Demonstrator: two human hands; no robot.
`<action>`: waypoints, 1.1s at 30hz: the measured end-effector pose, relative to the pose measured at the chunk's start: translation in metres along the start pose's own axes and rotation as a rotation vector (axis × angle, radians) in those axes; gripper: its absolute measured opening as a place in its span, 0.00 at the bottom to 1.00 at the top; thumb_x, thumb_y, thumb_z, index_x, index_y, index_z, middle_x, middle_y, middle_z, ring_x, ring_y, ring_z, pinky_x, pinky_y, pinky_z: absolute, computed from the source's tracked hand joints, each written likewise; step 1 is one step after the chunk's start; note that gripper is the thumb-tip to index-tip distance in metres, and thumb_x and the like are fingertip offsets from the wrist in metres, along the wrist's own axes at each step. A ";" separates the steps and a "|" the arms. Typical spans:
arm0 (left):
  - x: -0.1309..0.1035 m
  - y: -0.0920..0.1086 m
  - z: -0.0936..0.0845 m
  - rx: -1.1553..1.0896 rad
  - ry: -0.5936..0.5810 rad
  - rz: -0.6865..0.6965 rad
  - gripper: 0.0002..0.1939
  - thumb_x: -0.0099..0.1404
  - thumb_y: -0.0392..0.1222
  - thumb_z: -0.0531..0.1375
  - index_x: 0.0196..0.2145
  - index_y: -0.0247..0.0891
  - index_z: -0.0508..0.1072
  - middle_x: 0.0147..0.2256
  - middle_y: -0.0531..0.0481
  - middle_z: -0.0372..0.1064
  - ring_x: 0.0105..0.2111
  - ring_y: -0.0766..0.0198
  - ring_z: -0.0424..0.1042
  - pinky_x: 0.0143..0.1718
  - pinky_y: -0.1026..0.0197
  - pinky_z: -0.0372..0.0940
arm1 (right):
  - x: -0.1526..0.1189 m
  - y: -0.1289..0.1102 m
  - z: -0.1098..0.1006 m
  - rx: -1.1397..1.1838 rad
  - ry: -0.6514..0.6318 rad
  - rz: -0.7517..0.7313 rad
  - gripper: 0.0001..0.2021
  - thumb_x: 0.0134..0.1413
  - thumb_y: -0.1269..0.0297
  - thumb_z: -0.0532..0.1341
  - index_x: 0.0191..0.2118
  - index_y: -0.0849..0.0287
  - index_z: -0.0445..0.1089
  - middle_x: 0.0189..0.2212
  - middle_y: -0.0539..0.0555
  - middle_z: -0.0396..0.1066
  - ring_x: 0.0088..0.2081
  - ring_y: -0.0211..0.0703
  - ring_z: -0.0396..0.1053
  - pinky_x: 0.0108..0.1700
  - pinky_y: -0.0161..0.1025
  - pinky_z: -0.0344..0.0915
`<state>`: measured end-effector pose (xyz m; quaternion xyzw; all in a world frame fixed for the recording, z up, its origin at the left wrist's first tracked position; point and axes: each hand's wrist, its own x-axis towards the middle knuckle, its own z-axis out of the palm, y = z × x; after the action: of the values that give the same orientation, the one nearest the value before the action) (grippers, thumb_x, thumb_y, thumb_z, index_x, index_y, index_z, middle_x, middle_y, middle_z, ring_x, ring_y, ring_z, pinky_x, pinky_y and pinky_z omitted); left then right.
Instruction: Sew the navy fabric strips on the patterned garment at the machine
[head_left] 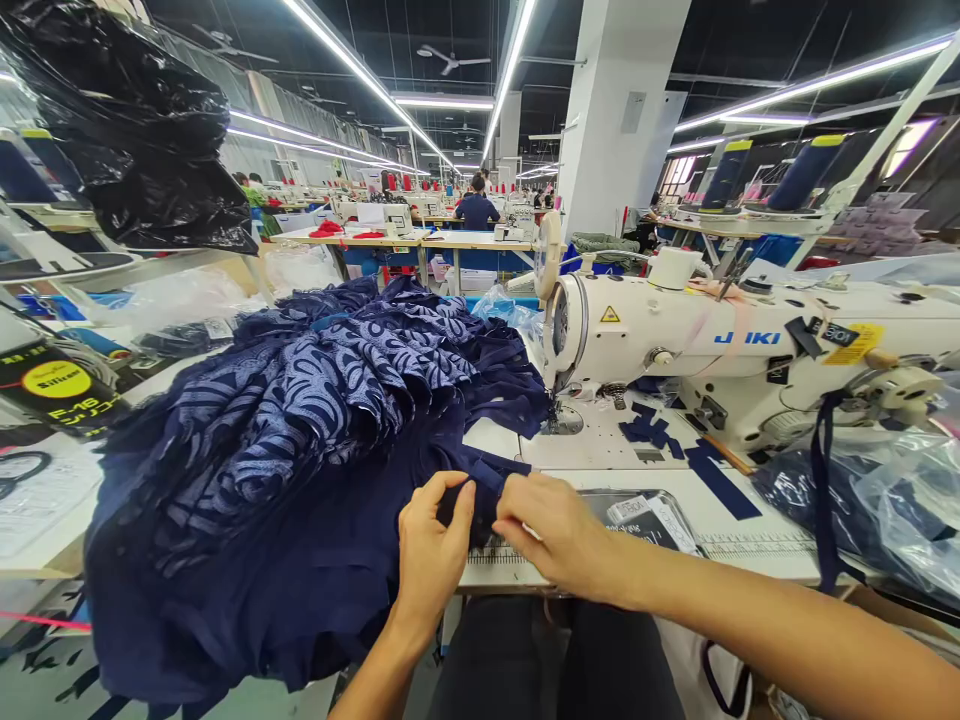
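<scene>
A large heap of navy fabric [300, 540] with light blue patterned pieces [300, 390] lies across the table left of the sewing machine [675, 340]. My left hand [435, 535] pinches the navy fabric near the table's front edge, its thumb and forefinger close together. Just to the right, my right hand [551, 525] has its fingers curled on a navy edge of the same fabric. Both hands are below and in front of the needle area [562, 418], a short way apart. The fabric between them is partly hidden by the fingers.
Navy scraps [649, 430] and a strip [724, 480] lie on the machine bed. A tray with labels [645, 515] is right of my right hand. A black bag [142, 130] hangs upper left. Thread cones [726, 178] stand behind; a person [477, 207] sits far back.
</scene>
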<state>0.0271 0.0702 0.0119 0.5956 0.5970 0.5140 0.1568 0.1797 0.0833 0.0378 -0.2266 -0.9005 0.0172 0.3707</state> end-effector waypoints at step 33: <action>0.006 0.013 0.011 -0.461 -0.107 -0.255 0.10 0.51 0.45 0.58 0.24 0.35 0.65 0.17 0.59 0.54 0.16 0.74 0.50 0.18 0.71 0.48 | 0.012 0.029 0.017 -0.354 0.072 -0.053 0.13 0.57 0.74 0.47 0.24 0.62 0.62 0.23 0.53 0.64 0.24 0.38 0.55 0.30 0.37 0.50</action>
<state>0.0417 0.0765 0.0205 0.4904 0.5255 0.5803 0.3829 0.1718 0.1166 0.0278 -0.2648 -0.8814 -0.1594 0.3573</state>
